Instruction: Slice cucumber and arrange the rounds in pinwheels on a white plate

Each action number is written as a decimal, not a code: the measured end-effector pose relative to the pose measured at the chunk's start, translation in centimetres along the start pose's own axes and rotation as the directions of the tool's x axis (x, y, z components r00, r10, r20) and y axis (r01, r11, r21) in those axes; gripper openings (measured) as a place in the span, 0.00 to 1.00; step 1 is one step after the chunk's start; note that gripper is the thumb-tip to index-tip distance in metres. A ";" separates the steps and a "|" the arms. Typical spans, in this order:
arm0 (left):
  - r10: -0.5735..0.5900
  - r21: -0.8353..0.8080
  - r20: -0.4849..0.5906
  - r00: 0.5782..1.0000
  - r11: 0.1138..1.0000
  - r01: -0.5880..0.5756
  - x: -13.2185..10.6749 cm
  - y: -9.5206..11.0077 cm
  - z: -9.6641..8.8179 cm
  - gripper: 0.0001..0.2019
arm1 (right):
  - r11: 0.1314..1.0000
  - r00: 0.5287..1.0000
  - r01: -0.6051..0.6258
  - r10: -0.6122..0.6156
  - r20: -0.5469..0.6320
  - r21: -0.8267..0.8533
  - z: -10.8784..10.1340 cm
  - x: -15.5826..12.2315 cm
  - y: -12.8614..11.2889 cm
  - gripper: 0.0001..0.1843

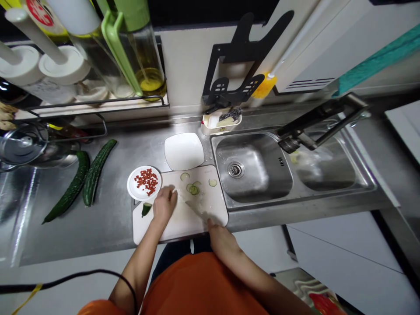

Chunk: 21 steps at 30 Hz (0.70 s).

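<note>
My right hand (220,236) is closed round the handle of a knife (196,211), whose blade lies low over the white cutting board (177,223) and points to the upper left. My left hand (164,204) hovers at the board's left part with its fingers curled together; a small pale bit shows at the fingertips, too small to name. Thin cucumber slices (193,188) lie in a loose overlapping cluster, with single slices apart from them. A dark green cucumber end (146,209) rests left of my left hand. A white plate (131,189) of chopped red pieces (146,180) touches the board's upper left corner.
An empty white square plate (183,151) stands behind the board. Two whole cucumbers (97,173) lie on the steel counter at left. To the right is a double sink (259,175) with a dark faucet (315,122). Oil bottles (149,65) and jars fill a rack at upper left.
</note>
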<state>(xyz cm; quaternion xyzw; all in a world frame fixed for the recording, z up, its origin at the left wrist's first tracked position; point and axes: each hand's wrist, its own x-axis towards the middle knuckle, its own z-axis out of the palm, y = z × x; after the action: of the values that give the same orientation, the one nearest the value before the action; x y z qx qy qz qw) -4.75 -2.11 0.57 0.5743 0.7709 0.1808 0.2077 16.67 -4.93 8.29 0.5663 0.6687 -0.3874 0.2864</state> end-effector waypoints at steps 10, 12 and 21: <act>0.016 -0.041 0.259 0.966 0.999 -0.006 2.9 3.3 2.8 0.13 | 1.000 1.000 0.013 -0.014 0.019 0.011 -0.5 -0.2 -0.1 0.29; -0.006 -0.037 0.283 0.959 0.999 0.017 3.1 3.7 3.1 0.12 | 1.000 1.000 0.010 -0.011 0.018 0.011 -0.4 -0.2 0.0 0.28; -0.005 -0.053 0.291 0.957 0.998 0.022 3.7 4.3 3.3 0.07 | 1.000 1.000 -0.003 0.003 0.006 -0.015 -0.1 0.1 0.1 0.25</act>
<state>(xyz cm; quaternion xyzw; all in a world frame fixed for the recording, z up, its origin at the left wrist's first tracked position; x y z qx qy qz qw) -0.50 2.77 -0.44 0.5835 0.7305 0.1144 0.3360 16.72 -4.78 8.29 0.5641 0.6700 -0.3834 0.2933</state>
